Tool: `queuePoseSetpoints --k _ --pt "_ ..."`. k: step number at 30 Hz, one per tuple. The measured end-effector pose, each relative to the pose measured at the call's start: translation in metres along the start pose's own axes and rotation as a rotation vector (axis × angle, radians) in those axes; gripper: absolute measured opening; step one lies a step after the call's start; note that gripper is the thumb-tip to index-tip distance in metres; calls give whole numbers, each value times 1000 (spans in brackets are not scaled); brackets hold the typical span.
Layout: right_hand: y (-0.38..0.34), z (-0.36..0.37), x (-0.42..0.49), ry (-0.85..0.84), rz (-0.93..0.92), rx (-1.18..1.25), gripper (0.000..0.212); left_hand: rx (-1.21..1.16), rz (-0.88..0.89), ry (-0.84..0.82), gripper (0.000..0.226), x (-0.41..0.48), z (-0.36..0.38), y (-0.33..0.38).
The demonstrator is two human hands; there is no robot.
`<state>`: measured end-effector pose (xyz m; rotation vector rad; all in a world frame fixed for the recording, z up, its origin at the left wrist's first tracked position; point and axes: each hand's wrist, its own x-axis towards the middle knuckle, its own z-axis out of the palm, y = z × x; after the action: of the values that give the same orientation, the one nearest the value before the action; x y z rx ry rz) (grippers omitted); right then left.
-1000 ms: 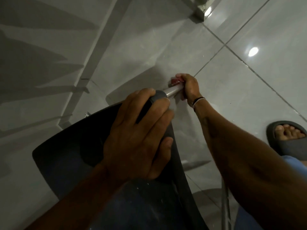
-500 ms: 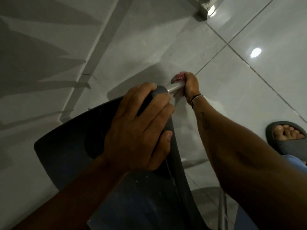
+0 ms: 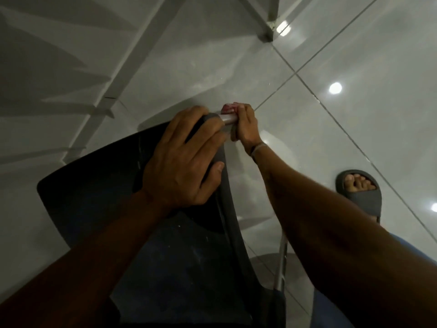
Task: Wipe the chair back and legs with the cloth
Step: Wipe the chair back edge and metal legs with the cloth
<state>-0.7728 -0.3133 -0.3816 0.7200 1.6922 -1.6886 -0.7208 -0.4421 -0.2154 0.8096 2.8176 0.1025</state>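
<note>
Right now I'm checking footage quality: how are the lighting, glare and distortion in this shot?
Head view: dim overall, so the dark chair shows little detail; bright lamp reflections glare off the glossy floor tiles; long shadows cross the upper left; wide-angle bending stretches the forearms at the edges; the pink cloth in the right hand is small, and the left hand is sharp.

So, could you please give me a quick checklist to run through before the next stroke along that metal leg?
1. Left hand steadying the chair: ok, it grips the dark edge.
2. Right hand closed around the metal leg: ok.
3. Cloth in the right hand: ok, a pink bit shows.
4. Cloth wrapped fully round the leg: cannot tell.
5. Sandalled foot clear of the chair: ok.
</note>
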Motion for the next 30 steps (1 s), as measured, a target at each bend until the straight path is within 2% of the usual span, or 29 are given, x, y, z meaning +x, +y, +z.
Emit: queuePoseSetpoints --k 1,3,5,9,11,13,16,18,21,24,30 --pt "-4 0 5 -9 87 52 34 -1 1 -1 48 0 1 0" --pt "-13 4 2 -61 89 165 31 15 -12 -3 50 1 -1 1" --pt "-24 6 -26 -114 8 251 38 13 -18 -11 52 1 -2 2" --pt "-10 11 -93 -224 -317 416 40 -14 -31 8 51 1 -1 4" --pt "-6 14 -87 -183 -297 374 44 -1 -34 -4 52 0 0 4" --pt "-3 13 -65 -90 -153 335 47 5 -38 -19 53 -1 0 3" --pt "-5 13 -21 44 83 287 34 28 -47 -16 55 -2 2 2" --pt "-9 13 -7 91 152 153 28 57 -46 -19 56 -3 3 4" --pt "-17 3 -17 73 113 55 33 73 -79 -44 58 -3 -3 10" --pt "-27 -18 -54 31 -29 -18 35 107 -119 -65 56 -5 -15 17" --pt "-35 -75 -156 -92 -182 1 35 136 -251 -72 67 -21 -24 57"
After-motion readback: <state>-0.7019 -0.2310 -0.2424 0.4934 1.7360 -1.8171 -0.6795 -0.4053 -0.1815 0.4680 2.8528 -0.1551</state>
